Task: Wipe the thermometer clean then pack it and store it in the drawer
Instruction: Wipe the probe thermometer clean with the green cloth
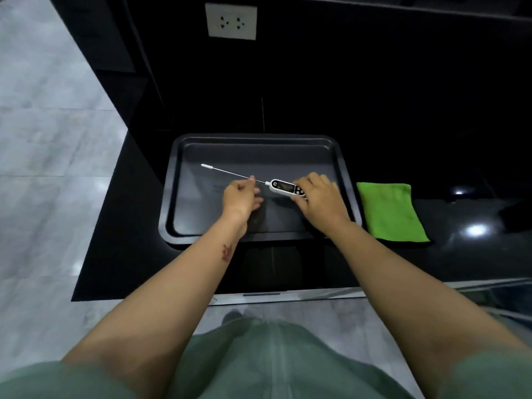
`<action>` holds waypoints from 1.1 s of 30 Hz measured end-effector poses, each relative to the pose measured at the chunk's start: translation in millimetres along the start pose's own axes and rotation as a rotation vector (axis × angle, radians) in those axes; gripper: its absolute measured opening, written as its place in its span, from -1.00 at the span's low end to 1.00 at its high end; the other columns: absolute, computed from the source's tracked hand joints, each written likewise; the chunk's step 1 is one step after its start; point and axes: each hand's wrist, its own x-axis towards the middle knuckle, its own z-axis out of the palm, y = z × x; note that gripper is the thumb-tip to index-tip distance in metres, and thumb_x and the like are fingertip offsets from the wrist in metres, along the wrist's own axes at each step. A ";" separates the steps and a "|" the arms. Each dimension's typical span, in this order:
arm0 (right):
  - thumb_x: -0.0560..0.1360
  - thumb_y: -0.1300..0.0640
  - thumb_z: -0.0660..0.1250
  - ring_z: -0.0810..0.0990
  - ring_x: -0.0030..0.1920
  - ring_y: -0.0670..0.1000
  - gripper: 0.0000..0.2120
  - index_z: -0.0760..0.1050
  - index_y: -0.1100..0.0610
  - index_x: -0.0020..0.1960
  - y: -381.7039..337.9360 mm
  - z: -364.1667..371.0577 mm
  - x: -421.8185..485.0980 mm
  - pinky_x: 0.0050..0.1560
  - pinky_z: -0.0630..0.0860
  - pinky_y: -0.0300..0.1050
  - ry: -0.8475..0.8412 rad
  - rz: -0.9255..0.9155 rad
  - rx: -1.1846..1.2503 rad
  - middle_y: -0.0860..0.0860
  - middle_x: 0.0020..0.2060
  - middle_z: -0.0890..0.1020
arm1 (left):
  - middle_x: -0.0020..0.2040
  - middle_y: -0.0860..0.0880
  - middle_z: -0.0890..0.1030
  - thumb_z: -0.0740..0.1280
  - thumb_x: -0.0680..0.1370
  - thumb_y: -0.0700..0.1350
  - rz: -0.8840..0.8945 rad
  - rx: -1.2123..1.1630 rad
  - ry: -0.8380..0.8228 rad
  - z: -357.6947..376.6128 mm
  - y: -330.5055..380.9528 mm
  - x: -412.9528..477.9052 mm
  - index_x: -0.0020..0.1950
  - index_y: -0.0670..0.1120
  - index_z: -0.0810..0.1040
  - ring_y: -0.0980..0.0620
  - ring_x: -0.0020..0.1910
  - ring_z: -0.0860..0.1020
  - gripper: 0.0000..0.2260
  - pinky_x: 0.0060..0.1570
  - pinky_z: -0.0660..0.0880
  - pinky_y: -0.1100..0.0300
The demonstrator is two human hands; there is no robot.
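- The right hand (319, 201) has its grip closed on the white body of the thermometer (286, 188), over the dark tray (184, 220).
- The left hand (241, 195) pinches the thin metal probe just left of that grip (fingertips narrow, on the rod).
- The capped probe tip (207, 166) points away, up-left.
- Right of the grip, a green cloth (390, 211) lies on the black surface (460, 254).
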 end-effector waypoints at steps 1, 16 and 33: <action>0.50 0.02 0.36 0.50 0.07 0.19 -0.70 0.56 0.13 0.18 0.9 -2.1 -1.7 0.02 0.36 0.05 0.014 -0.002 -0.003 0.10 0.04 0.56 | -0.14 -0.08 0.59 0.18 0.66 -0.07 -0.008 -0.072 -0.005 4.1 3.3 -1.3 -0.11 -0.07 0.43 -0.01 -0.26 0.57 -0.82 -0.09 0.58 0.13; 0.58 -0.06 0.19 0.50 0.14 0.16 -0.60 0.46 0.13 0.32 64.9 -31.9 -28.1 0.17 0.39 0.06 0.279 0.238 0.207 0.11 0.16 0.58 | -0.18 -0.18 0.65 0.17 0.67 -0.18 -0.080 -0.385 -0.033 58.7 12.6 -20.3 -0.12 -0.16 0.43 -0.06 -0.23 0.67 -0.81 -0.19 0.66 0.14; 0.58 0.11 0.20 0.44 0.22 0.25 -0.74 0.44 0.25 0.18 161.5 1.0 -64.1 0.14 0.35 0.17 0.115 0.552 -0.126 0.21 0.20 0.54 | -0.21 -0.17 0.65 0.21 0.66 -0.17 -0.071 -0.369 0.027 97.8 3.0 -22.4 -0.13 -0.16 0.45 -0.04 -0.25 0.68 -0.82 -0.24 0.65 0.18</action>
